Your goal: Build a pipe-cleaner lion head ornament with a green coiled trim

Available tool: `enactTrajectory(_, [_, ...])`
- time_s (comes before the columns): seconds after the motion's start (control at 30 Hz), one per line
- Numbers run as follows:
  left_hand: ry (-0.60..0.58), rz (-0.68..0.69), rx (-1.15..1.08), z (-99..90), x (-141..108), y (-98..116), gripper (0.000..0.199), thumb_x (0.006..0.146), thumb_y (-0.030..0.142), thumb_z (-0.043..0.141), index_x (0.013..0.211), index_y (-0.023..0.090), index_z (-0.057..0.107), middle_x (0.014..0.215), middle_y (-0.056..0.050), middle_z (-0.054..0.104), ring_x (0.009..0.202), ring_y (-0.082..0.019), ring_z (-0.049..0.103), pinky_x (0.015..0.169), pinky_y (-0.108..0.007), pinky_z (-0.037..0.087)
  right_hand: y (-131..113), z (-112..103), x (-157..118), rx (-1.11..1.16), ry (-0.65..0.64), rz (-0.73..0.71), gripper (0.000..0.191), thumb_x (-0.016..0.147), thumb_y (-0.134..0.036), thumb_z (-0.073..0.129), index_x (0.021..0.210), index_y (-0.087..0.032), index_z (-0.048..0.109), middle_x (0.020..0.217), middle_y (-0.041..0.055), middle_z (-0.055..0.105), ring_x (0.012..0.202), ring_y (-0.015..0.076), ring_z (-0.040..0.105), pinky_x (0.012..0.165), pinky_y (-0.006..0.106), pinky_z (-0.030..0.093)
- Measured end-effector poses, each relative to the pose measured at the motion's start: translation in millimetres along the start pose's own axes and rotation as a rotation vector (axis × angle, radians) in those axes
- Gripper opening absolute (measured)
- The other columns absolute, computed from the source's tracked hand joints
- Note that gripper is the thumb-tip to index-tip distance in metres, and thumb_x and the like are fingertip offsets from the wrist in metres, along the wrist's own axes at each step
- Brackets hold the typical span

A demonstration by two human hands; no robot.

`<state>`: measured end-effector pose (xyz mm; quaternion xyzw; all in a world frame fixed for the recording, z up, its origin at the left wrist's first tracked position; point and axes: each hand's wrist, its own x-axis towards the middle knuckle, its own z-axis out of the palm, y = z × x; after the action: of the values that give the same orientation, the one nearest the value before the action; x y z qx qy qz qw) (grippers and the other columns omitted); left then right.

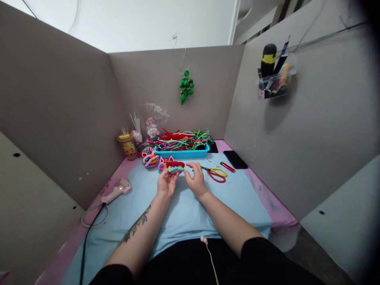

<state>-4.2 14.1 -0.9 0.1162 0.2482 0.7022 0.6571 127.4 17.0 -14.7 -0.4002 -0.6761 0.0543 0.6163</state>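
My left hand [167,183] is closed around the lower left of a fuzzy pipe-cleaner piece [175,169], with red along its top and pale teal twists in front. Beside the piece's right end is my right hand [196,180], thumb and forefinger apart and curved toward it; whether the thumb touches it is hard to tell. Just behind the held piece sits a pink pipe-cleaner animal head [162,164] with pointed ears, partly hidden. Another such head [150,159], pink with a blue eye and orange, rests to its left.
A blue tray [182,153] of loose pipe cleaners stands behind. Scissors [216,174], a red cutter [227,166] and a phone [235,159] lie right. A pink glue gun [117,191] with cord and a drink cup [128,147] are left. Grey partitions [175,63] surround the table.
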Motion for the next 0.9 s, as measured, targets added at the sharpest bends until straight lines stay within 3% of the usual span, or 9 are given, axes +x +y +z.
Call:
enactTrajectory(0.13, [0.021,-0.014,-0.037,1.3,-1.8,3.1,0.009,0.078,0.012,0.051,0.078,0.012,0.060,0.069,-0.005,0.067,0.063,-0.015,0.065,0.066,-0.030,0.056,-1.6,-0.2,0.4,-0.033,-0.007,-0.033,0.011,0.082,-0.020,0.052,0.090,-0.020,0.059,0.089,0.0060,0.056,0.091,0.0209,0.052,0.084,0.038,0.044])
enactTrajectory(0.6, [-0.049,-0.056,0.007,3.0,-7.3,-1.7,0.014,0.078,0.015,0.054,0.088,0.012,0.062,0.074,-0.006,0.069,0.070,-0.017,0.066,0.072,-0.032,0.055,4.3,1.5,-0.3,-0.066,-0.052,-0.001,0.009,0.081,-0.016,0.051,0.083,-0.021,0.059,0.087,0.0051,0.057,0.089,0.0204,0.052,0.083,0.037,0.043])
enactTrajectory(0.9, [-0.131,0.028,0.079,-2.9,-3.8,-6.6,0.009,0.076,0.013,0.062,0.084,0.015,0.059,0.083,-0.003,0.069,0.077,-0.015,0.067,0.077,-0.029,0.053,4.2,2.9,-0.2,-0.046,-0.044,0.000,0.009,0.080,-0.015,0.050,0.082,-0.020,0.058,0.085,0.0048,0.056,0.087,0.0199,0.052,0.082,0.036,0.043])
